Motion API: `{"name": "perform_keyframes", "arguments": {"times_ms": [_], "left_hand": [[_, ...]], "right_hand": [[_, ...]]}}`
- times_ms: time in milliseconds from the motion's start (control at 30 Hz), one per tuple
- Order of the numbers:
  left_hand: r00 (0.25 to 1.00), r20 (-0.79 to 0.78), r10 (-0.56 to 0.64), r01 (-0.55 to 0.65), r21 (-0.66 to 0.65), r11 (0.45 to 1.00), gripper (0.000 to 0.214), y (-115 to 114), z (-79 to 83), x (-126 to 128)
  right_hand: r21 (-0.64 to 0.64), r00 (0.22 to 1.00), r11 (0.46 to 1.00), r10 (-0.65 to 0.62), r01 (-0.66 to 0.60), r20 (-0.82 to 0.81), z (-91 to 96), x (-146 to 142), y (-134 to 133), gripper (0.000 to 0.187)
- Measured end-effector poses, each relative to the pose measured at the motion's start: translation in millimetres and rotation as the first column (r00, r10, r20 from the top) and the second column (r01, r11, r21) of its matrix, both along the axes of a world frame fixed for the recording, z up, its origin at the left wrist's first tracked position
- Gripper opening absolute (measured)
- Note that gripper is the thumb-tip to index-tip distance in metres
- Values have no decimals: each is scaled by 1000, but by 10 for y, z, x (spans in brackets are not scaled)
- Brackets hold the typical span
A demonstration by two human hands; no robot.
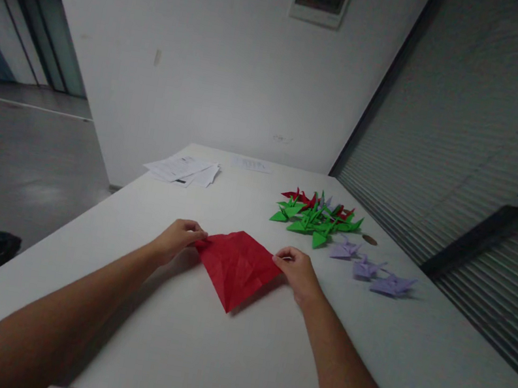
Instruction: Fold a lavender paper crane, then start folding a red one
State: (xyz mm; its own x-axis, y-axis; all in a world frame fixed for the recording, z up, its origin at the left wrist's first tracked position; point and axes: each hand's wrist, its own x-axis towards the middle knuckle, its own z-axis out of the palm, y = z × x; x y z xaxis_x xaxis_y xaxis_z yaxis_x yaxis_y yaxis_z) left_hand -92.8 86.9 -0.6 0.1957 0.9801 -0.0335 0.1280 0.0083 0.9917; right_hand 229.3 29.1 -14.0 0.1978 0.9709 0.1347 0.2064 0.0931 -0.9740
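one red paper (235, 266) stretches between the fingers: left hand (179, 238) and right hand (298, 272) pinch opposite corners, probably keeping the creased sheet spread. right of the right fingers, three purple birds (366, 269) sit apart, likely spaced to avoid crushing; beyond, the mixed bird heap (302, 226) overlaps too much to count.
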Motion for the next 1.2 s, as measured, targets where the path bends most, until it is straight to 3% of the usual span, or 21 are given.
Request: {"name": "perform_keyframes", "arguments": {"times_ms": [233,467,667,833,1033,1133,1200], "left_hand": [[940,-331,85,-32,163,986,41,22,-155,93],[840,-540,46,57,173,983,54,-14,-141,121],[834,-552,32,88,190,978,52,-69,-72,127],[848,-526,58,66,213,975,49,-58,-38,102],[879,-469,88,22,225,974,42,-59,-78,104],[899,-426,96,-9,200,980,40,-60,-110,123],[916,-392,83,-15,174,985,41,-60,-124,129]], "right_hand": [[-108,992,994,4,9,123,-102,-35,10,35],[-154,963,988,68,-28,259,-129,-45,4,46],[-150,954,986,108,-68,279,-139,-64,-23,46],[-176,992,977,127,-122,20,-50,-120,-68,42],[-212,965,974,23,-80,-262,4,-160,-90,62],[-186,978,983,-38,-1,-206,-66,-146,-55,68],[-167,997,985,-52,41,-63,-116,-132,-34,70]]}}
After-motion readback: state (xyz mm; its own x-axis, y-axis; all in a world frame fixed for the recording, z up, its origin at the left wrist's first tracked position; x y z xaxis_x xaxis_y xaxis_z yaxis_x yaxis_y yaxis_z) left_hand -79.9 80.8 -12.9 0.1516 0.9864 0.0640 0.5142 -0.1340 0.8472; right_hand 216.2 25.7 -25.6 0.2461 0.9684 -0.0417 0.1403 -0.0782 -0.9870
